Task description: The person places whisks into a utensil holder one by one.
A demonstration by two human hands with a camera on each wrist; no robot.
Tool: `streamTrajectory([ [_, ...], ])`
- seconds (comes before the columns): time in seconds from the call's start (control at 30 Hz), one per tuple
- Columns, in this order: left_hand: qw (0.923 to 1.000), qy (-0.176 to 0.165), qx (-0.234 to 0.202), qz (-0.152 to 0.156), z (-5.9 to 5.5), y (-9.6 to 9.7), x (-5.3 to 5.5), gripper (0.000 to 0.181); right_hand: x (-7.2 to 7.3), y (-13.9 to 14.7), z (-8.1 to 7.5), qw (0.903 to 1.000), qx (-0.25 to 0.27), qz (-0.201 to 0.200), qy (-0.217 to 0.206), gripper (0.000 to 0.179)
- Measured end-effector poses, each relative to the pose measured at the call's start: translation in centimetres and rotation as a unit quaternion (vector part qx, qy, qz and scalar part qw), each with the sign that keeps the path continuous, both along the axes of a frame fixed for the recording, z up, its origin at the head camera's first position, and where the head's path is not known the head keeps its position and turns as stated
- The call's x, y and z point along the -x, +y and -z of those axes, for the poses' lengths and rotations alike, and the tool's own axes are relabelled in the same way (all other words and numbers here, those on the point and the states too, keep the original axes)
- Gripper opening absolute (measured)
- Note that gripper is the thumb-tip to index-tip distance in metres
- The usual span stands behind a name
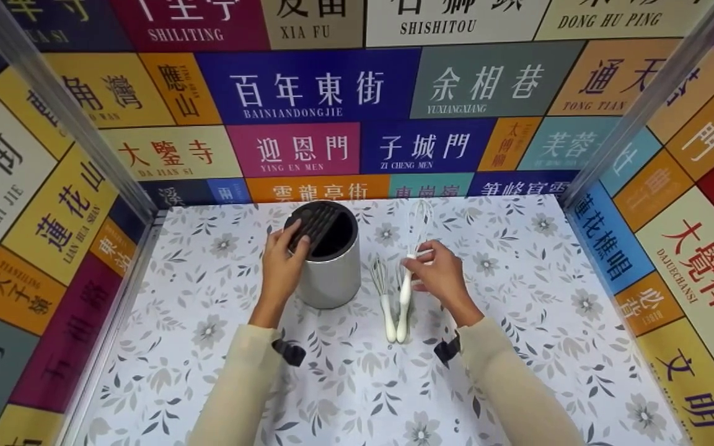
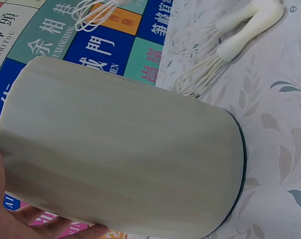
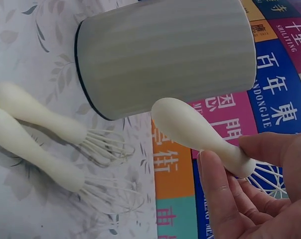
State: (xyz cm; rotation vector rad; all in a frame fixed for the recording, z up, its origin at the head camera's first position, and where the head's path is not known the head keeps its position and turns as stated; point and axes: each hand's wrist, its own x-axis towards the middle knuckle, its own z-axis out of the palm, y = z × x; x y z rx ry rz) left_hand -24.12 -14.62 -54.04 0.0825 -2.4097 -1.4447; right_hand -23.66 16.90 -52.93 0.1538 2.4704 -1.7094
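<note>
In the head view, a grey cylindrical utensil holder (image 1: 330,282) stands upright with a black slotted insert (image 1: 317,224) over part of its dark opening. My left hand (image 1: 284,260) grips the holder at its upper left side, fingertips at the black rim. My right hand (image 1: 439,272) pinches a white whisk (image 3: 190,127) near where handle meets wires. In the right wrist view this whisk's handle end points toward the holder. Two more whisks, one above (image 3: 38,112) and one below (image 3: 36,149), lie side by side on the table.
The table (image 1: 208,384) has a white cover printed with grey flowers and leaves. Colourful sign-patterned panels (image 1: 307,87) enclose it at the back and both sides, with clear corner posts (image 1: 630,118) between them.
</note>
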Motion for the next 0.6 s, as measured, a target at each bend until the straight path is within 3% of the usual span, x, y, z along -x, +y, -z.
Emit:
streamTrajectory([
  [0.6, 1.0000, -0.007, 0.002, -0.003, 0.1, 0.1, 0.1, 0.045, 1.0, -2.8, -2.9, 0.9977, -0.013, -0.020, 0.063, 0.041],
])
